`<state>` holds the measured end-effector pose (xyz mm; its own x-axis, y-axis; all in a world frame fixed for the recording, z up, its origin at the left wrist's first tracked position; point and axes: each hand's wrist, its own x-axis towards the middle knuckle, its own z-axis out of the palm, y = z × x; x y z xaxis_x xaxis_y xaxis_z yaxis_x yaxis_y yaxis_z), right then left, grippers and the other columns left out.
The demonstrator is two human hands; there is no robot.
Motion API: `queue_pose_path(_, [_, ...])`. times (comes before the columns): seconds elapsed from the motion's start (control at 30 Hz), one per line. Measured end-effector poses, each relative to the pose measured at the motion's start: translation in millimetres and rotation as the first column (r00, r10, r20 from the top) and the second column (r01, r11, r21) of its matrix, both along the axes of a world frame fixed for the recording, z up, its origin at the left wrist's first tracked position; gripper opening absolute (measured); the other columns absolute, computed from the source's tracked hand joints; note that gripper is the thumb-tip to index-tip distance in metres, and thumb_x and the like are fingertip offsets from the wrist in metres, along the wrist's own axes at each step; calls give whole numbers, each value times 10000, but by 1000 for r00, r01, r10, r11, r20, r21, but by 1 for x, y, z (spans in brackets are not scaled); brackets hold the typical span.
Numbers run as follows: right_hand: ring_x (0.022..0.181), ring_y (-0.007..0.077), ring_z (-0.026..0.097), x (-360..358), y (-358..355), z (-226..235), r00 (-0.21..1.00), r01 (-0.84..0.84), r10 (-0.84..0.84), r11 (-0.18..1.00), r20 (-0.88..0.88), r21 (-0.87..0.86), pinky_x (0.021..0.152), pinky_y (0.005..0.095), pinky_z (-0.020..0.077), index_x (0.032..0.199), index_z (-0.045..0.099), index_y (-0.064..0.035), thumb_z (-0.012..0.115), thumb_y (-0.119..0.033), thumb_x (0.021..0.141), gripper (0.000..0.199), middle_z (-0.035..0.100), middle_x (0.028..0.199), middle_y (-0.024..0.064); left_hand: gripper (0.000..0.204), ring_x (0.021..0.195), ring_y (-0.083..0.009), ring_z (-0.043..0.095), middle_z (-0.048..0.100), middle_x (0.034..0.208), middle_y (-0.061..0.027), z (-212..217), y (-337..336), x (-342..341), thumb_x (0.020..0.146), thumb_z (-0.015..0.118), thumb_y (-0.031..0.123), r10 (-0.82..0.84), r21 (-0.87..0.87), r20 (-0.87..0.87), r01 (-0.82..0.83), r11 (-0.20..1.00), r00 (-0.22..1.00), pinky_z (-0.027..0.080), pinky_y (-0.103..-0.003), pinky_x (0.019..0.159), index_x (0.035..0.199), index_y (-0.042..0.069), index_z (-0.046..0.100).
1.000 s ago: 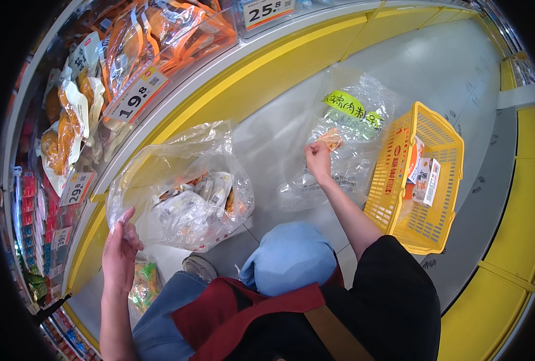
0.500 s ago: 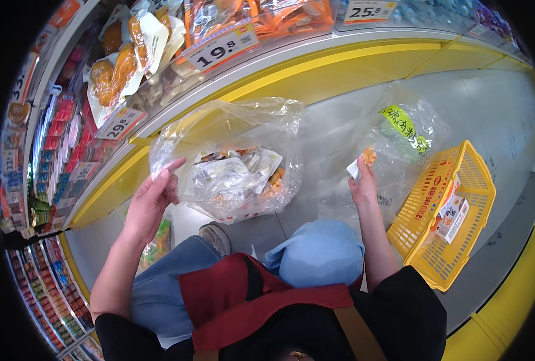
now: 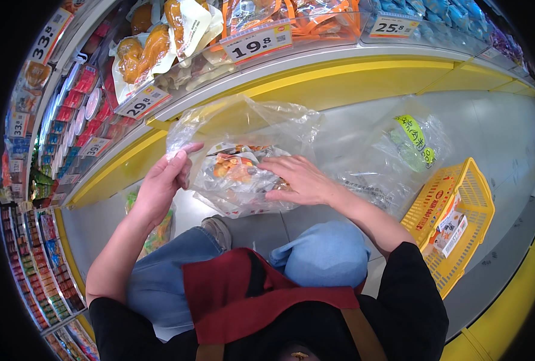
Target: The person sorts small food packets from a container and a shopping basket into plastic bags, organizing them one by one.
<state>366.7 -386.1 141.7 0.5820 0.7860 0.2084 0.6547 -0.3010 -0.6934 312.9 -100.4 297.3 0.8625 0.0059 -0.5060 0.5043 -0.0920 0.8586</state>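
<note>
A large clear plastic bag stands on the floor in front of me, its mouth spread wide. My left hand pinches its left rim between thumb and fingers. Inside lie several small snack packets, white and orange, in shiny wrapping. Over their right side reaches my right hand, fingers spread and touching the packets; its fingertips are partly hidden among them. To the right, a second clear bag with a lime-green label lies flattened on the floor.
A yellow basket at the right holds a white-and-orange box. Ahead and left run store shelves with packaged snacks above a yellow base panel. Beside my left knee lies a bag with green and orange contents.
My right hand has moved left from beside the flattened bag into the open bag. The small orange-and-white packet it held no longer shows in its fingers. My left hand keeps the rim.
</note>
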Motion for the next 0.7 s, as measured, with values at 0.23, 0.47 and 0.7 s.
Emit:
queue_pose_path(0.23, [825, 308, 664, -21, -73, -19, 983, 181, -178, 957, 36, -227, 822, 433, 464, 1455, 369, -101, 688, -352, 857, 722, 687, 879, 126, 444, 808, -188, 551, 552, 922, -36, -8, -6, -25, 863, 698, 151, -593, 707, 11, 413, 574, 805, 477, -310, 798, 1294, 137, 592])
queue_pose_path(0.47, [693, 337, 649, -18, -16, 8, 984, 176, -178, 947, -16, 268, 594, 424, 514, 1001, 567, -78, 672, -118, 812, 221, 642, 723, 138, 474, 958, -335, 622, 482, 1355, -171, -59, -31, -16, 650, 860, 160, -824, 844, 190, 340, 415, 534, 517, -401, 834, 1040, 68, 606])
queue_pose_path(0.7, [916, 250, 645, 7, -32, 54, 988, 81, -121, 936, 95, 342, 844, 391, 465, 986, 616, -102, 754, -258, 774, 297, 669, 824, 49, 335, 813, -367, 682, 699, 892, -177, -139, -84, -17, 831, 725, 297, -594, 540, -29, 512, 668, 804, 525, -435, 696, 1062, 70, 635])
